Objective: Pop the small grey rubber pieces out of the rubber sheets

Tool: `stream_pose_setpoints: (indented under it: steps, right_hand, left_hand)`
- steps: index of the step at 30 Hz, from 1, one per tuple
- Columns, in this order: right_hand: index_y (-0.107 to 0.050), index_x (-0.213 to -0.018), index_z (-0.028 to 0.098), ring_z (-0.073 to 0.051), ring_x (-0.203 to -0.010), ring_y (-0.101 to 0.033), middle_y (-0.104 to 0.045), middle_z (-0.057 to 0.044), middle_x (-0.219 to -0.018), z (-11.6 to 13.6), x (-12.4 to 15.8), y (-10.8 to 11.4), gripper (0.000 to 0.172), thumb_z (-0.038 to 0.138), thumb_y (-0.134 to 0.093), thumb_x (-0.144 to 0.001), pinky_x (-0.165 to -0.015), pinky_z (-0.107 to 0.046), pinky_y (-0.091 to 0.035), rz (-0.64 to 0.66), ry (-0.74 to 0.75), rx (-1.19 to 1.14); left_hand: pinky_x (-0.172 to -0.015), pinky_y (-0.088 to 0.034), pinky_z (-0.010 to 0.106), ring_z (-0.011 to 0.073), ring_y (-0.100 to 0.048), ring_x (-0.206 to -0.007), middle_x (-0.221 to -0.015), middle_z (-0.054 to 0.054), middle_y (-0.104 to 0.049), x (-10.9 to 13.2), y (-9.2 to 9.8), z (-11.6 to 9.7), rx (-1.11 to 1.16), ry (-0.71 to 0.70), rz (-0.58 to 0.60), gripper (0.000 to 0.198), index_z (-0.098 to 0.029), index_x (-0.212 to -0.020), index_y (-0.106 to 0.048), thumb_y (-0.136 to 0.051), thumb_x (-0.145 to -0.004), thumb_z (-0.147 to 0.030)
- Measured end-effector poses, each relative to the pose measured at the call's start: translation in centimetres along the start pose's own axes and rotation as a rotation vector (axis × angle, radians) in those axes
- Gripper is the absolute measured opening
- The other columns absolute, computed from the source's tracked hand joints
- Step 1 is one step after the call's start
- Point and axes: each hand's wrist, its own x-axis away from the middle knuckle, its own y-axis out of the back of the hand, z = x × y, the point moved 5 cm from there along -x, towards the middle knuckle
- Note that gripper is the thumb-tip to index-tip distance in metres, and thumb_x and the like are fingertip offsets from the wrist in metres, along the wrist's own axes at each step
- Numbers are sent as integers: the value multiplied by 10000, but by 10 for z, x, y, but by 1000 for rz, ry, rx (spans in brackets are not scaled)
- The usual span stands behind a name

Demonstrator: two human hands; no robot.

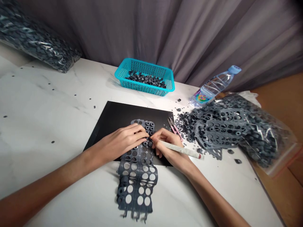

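A dark grey rubber sheet (139, 159) with rows of round holes lies over a black board (118, 115) and hangs past its near edge. Small ring-shaped rubber parts remain in its far section. My left hand (126, 137) lies on the sheet with fingers stretched out, fingertips near the rings. Closed in a pen-like grip, my right hand (169, 145) holds a whitish stick-like tool (180, 148) with a red end. Its working tip is hidden by my fingers, close to the left fingertips. Pink-handled thread snips (175, 128) lie just beyond my right hand.
A turquoise basket (144, 87) holding loose rubber parts stands behind the board. To the right are a water bottle (210, 88), a pile of punched sheets (220, 127) and an open plastic bag (267, 142). A filled bag (40, 44) lies at the far left; small black discs are scattered about.
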Motion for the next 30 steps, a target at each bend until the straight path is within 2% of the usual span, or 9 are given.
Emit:
stream_pose_setpoints:
  steps: [8, 17, 22, 24, 27, 30]
  right_hand:
    - [-590, -933, 198, -101, -554, -550, -606, 28, -718, -2, 0, 1, 127, 314, -580, -982, -477, -192, -420, -26, 7, 33]
    - [-592, -927, 195, -102, -581, -567, -594, 37, -720, 2, 0, 1, 65, 251, -590, -959, -526, -197, -437, 3, 35, 92]
    - [-594, -924, 196, -106, -585, -562, -599, 38, -726, 1, 1, 1, 77, 259, -587, -969, -524, -201, -427, -6, 37, 80]
    - [-591, -914, 196, -104, -584, -558, -600, 38, -727, 1, 2, 0, 89, 263, -583, -973, -527, -204, -415, -7, 46, 91]
    - [-582, -885, 195, -95, -577, -515, -587, 42, -707, 2, 3, -2, 124, 267, -569, -985, -518, -210, -357, -25, 72, 174]
    - [-575, -848, 191, -90, -588, -472, -575, 42, -695, 5, 4, -2, 142, 245, -573, -979, -521, -211, -325, -69, 106, 250]
  left_hand:
    - [-1131, -477, 435, 224, -579, -1280, -1280, 83, -673, 0, 1, -2, -41, -7, 19, 315, -172, -1274, -631, -380, -1088, -136]
    - [-956, -542, 381, 219, -648, -1074, -1186, 90, -654, -4, 3, -1, -31, 32, 1, 264, -160, -1222, -636, -423, -1069, -130]
    - [-973, -548, 400, 238, -641, -1125, -1200, 108, -658, -3, 3, -1, 17, -3, -17, 270, -136, -1226, -630, -412, -1068, -111]
    - [-973, -552, 402, 234, -653, -1105, -1181, 105, -674, -2, 1, 0, 40, -12, -56, 250, -133, -1206, -640, -431, -1069, -130]
    - [-981, -550, 379, 212, -671, -1073, -1146, 90, -701, 0, 0, 1, 105, -25, -203, 214, -135, -1191, -650, -481, -1059, -143]
    - [-999, -542, 364, 197, -674, -1073, -1138, 78, -713, 1, -2, 4, 186, 27, -283, 201, -139, -1178, -668, -511, -1053, -158]
